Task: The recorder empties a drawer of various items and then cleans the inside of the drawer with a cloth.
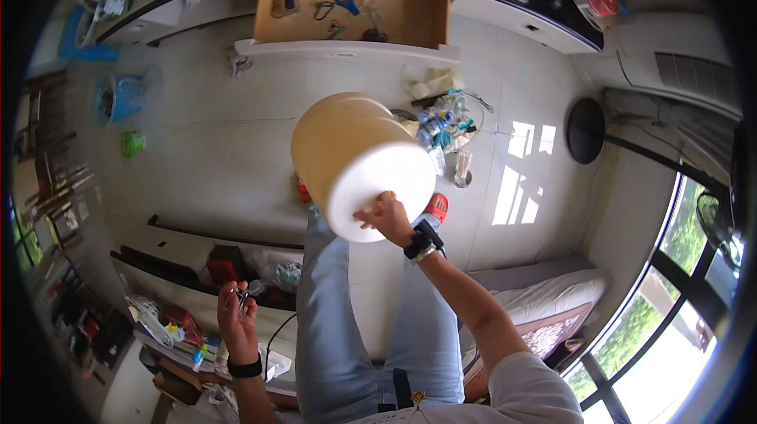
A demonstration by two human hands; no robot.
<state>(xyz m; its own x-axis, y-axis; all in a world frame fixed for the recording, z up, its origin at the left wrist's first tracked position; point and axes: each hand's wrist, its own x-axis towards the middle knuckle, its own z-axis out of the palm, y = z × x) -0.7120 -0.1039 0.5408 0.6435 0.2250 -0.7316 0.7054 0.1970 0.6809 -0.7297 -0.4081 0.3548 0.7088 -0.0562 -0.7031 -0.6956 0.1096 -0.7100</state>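
Note:
My right hand [385,218], with a black band and a bracelet at the wrist, has its fingers curled at the white round end of a large beige cylinder [331,146]. The cylinder is tilted, its white end facing me, in front of my legs. Blur hides exactly how the fingertips grip it. Off to the left, my left hand [238,320] is raised and holds a small shiny metal tool [239,300] between thumb and fingers. Its exact kind is unclear.
An open wooden drawer [408,10] with scissors [347,3] juts out ahead. Bottles and litter [440,122] lie on the floor beyond the cylinder, near a cup of sticks [463,171]. A blue bin [124,97] stands left; a bed [544,300] is at right.

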